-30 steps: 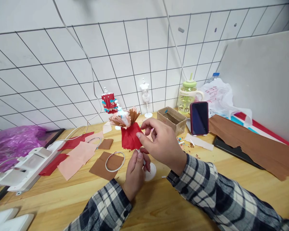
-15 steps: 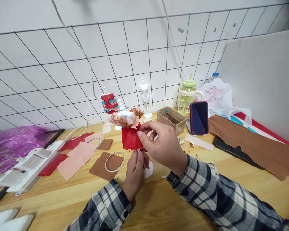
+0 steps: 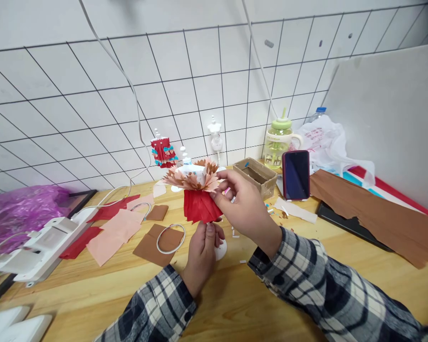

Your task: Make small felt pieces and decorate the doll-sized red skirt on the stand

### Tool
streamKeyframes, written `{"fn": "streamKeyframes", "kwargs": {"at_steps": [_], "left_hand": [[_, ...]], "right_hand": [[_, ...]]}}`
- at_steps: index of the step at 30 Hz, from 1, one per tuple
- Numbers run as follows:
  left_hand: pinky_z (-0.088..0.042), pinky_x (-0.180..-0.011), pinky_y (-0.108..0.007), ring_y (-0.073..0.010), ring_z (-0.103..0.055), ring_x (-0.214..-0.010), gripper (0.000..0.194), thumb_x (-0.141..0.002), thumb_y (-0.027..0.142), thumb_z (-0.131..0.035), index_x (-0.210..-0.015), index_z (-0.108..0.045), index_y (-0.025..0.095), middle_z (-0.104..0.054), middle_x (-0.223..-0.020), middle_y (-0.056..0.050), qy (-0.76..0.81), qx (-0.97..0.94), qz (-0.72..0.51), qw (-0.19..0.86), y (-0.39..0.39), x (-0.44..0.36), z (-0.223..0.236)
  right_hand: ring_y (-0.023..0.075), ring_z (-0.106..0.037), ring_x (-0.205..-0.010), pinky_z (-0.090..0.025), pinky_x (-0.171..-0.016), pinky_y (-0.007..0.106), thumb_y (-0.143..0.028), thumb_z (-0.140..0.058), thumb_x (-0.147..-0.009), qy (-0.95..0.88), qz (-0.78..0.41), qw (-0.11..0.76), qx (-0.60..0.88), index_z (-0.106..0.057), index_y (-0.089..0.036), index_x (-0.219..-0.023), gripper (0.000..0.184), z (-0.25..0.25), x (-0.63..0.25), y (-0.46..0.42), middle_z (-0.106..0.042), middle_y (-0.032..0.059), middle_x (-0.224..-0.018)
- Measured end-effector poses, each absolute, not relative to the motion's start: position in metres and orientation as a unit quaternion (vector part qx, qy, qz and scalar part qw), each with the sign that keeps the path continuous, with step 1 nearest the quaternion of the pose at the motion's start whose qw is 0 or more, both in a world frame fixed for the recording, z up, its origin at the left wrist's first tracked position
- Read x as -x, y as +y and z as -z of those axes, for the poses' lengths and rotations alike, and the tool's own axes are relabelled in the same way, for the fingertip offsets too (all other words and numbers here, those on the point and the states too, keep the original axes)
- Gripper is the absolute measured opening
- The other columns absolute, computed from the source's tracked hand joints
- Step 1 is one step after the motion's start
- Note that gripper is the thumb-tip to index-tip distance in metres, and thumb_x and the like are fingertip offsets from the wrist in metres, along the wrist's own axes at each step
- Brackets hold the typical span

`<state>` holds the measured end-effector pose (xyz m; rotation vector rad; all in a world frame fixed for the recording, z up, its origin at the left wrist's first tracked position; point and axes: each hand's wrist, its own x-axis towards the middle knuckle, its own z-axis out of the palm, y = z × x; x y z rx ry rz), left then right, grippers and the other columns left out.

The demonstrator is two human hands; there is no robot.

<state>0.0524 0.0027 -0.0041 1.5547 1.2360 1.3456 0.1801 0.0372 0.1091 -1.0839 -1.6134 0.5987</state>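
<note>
A miniature white dress form wears a red crepe-paper skirt point(image 3: 200, 205) and, above it, a fringed pink and brown paper ruffle point(image 3: 192, 181). Its white top tilts up out of the ruffle. Below the skirt, my left hand point(image 3: 202, 249) is closed round the stand's thin stem, and the round white base point(image 3: 221, 251) shows beside it. My right hand point(image 3: 241, 202) is closed at the right side, thumb and fingers pinching the ruffle's edge just above the skirt. The fingertips partly hide that edge.
Behind stand a dressed form point(image 3: 163, 152) and a bare white form point(image 3: 216, 135). A cardboard box point(image 3: 255, 175), phone point(image 3: 296, 175) and green-lidded bottle point(image 3: 276, 145) are at right. Pink paper point(image 3: 114, 235), a white wire ring point(image 3: 159, 240) and a power strip point(image 3: 44, 249) lie left.
My right hand has moved up slightly from the red skirt to the ruffle's edge. The ruffle now sits more spread and the skirt has turned a little. My left hand keeps its hold.
</note>
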Motion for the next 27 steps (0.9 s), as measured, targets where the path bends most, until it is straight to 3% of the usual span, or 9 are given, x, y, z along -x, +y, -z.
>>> {"fn": "streamKeyframes", "kwargs": {"at_steps": [4,9,13,17,27], "left_hand": [[-0.042,-0.058,-0.024,-0.0121,-0.053,-0.057,0.036,-0.096,0.048,-0.039,-0.082,-0.054,0.018,-0.059,-0.068,0.000,0.495,-0.573,-0.524,0.390,0.006,-0.052,0.003],[-0.045,-0.054,-0.025,-0.0149,-0.060,-0.057,0.037,-0.090,0.051,-0.050,-0.102,-0.058,0.017,-0.069,-0.077,-0.004,0.510,-0.520,-0.506,0.461,0.007,-0.053,-0.006],[-0.040,-0.047,-0.023,-0.0130,-0.054,-0.046,0.040,-0.086,0.053,-0.053,-0.100,-0.059,0.017,-0.065,-0.062,0.000,0.517,-0.515,-0.506,0.460,0.006,-0.053,-0.010],[-0.041,-0.048,-0.023,-0.0142,-0.054,-0.047,0.038,-0.085,0.053,-0.054,-0.093,-0.061,0.017,-0.059,-0.051,0.002,0.518,-0.529,-0.505,0.444,0.006,-0.052,-0.009],[-0.041,-0.051,-0.023,-0.0129,-0.054,-0.050,0.029,-0.086,0.043,-0.057,-0.075,-0.066,0.017,-0.060,-0.053,0.000,0.532,-0.573,-0.496,0.376,0.003,-0.051,-0.009]], "right_hand": [[0.0103,-0.053,-0.062,-0.044,-0.063,0.026,-0.018,-0.061,-0.078,-0.658,-0.209,0.561,0.457,-0.055,-0.022,-0.110,0.034,-0.108,-0.181,0.037,-0.063,-0.0002,-0.092],[0.0127,-0.054,-0.069,-0.042,-0.066,0.026,-0.020,-0.060,-0.080,-0.700,-0.170,0.542,0.434,-0.062,-0.020,-0.087,0.007,-0.110,-0.184,0.035,-0.064,-0.0001,-0.081],[0.0152,-0.057,-0.076,-0.042,-0.069,0.029,-0.020,-0.061,-0.082,-0.722,-0.152,0.512,0.440,-0.066,-0.021,-0.090,0.010,-0.110,-0.184,0.037,-0.069,0.0003,-0.085],[0.0173,-0.059,-0.082,-0.042,-0.073,0.031,-0.023,-0.061,-0.082,-0.726,-0.137,0.503,0.448,-0.068,-0.021,-0.088,0.009,-0.110,-0.183,0.037,-0.070,0.0010,-0.085],[0.0125,-0.057,-0.062,-0.040,-0.061,0.027,-0.028,-0.064,-0.082,-0.702,-0.144,0.514,0.471,-0.069,-0.021,-0.074,0.011,-0.107,-0.184,0.040,-0.068,-0.0017,-0.069]]}}
